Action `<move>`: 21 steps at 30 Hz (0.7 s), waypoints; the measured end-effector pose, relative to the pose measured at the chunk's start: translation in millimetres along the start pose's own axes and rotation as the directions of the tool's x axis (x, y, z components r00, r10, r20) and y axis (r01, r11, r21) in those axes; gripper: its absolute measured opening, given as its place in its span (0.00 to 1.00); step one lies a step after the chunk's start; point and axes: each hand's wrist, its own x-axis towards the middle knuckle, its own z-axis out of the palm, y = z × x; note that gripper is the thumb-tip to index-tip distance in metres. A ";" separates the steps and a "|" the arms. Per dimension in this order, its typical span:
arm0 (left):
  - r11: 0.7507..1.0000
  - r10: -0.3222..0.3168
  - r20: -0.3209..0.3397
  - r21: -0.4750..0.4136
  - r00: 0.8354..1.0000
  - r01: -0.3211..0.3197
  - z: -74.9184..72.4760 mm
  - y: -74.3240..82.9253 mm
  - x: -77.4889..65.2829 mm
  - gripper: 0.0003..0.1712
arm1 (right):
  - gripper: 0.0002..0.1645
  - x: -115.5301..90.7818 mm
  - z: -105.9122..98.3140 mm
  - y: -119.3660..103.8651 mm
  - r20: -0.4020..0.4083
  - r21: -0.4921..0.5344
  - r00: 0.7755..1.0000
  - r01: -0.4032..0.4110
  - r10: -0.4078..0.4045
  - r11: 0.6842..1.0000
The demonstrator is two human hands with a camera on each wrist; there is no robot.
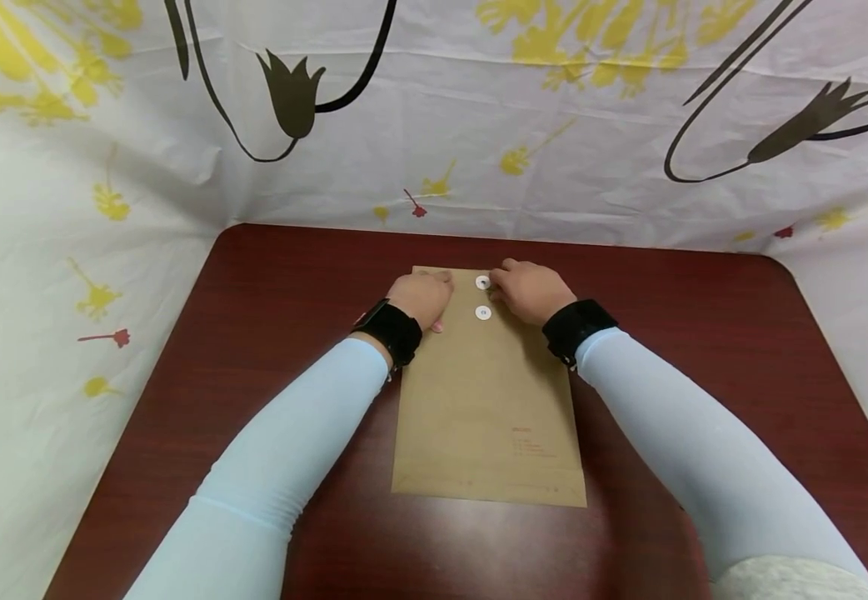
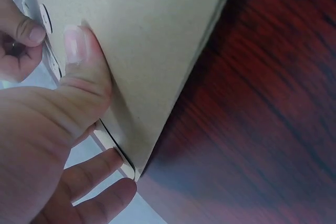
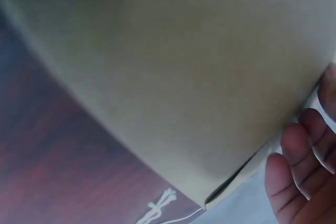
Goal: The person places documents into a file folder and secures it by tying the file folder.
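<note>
A brown paper document envelope (image 1: 486, 400) lies on the table with two white button discs (image 1: 483, 313) near its far end. My left hand (image 1: 422, 298) grips the far left part, its thumb (image 2: 79, 51) flat on the front and other fingertips at the flap's folded edge. Beside the upper disc, my right hand (image 1: 530, 290) pinches the flap edge between thumb and index finger, as the left wrist view shows. In the right wrist view, a knotted white string (image 3: 157, 205) trails by the envelope's corner, and the right fingers (image 3: 296, 142) curl along the far edge.
The dark red wooden table (image 1: 291, 275) has rounded far corners. White cloth (image 1: 404, 183) with yellow splashes and dark flower prints hangs behind it and at both sides. Small red print shows on the envelope's near right part.
</note>
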 end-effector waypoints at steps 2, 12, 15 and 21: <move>1.000 0.001 0.001 -0.001 1.000 -0.001 -1.0 -0.2 -1.1 0.47 | 0.08 0.1 1.7 -0.2 0.018 -0.013 1.000 -0.010 0.010 1.000; 1.000 0.002 -0.006 -0.003 1.000 -0.002 -2.3 0.3 -4.3 0.46 | 0.12 -9.4 4.3 -2.1 -0.096 -0.205 0.982 0.142 -0.164 0.968; 1.000 0.001 -0.002 -0.005 1.000 -0.001 -3.1 1.6 -5.7 0.44 | 0.10 -9.3 2.0 -5.1 -0.089 -0.185 0.973 0.195 -0.214 0.963; 1.000 0.011 -0.023 -0.002 1.000 -0.011 -6.0 2.5 -9.6 0.40 | 0.06 -8.6 -2.4 -6.5 0.054 0.051 0.995 0.085 -0.088 0.995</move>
